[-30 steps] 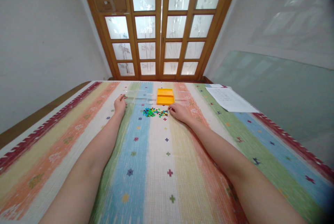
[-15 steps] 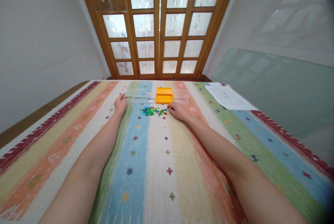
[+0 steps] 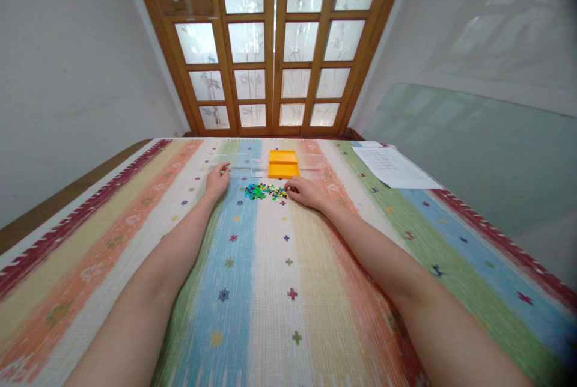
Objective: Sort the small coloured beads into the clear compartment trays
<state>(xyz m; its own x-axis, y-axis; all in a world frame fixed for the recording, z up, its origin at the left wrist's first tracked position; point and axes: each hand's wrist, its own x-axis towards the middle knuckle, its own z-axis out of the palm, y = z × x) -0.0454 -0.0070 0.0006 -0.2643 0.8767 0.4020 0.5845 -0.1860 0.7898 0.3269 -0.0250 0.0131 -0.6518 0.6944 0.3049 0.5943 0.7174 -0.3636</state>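
A pile of small coloured pieces (image 3: 261, 191), mainly green and blue with some yellow, white and dark ones, lies on the striped cloth. At its right edge is my right hand (image 3: 305, 192), fingertips drawn together among the pieces; whatever is between them is too small to make out. My left hand (image 3: 217, 181) hovers or rests left of the pile, its fingers loosely bent and a little apart, with nothing visible in them. Just behind the pile stands a yellow two-part box (image 3: 283, 170). A clear plastic tray (image 3: 241, 164) lies beyond my left fingers.
Another clear plastic piece (image 3: 312, 166) lies right of the yellow box. White paper sheets (image 3: 394, 167) are farther right. The striped tablecloth (image 3: 270, 303) covers the table, whose far edge faces wooden glazed doors (image 3: 273, 62). A pale glass board (image 3: 473, 152) stands at the right.
My left hand has moved right, toward the pile. My right hand has shifted slightly left, onto the pile's right edge. The yellow box stays put.
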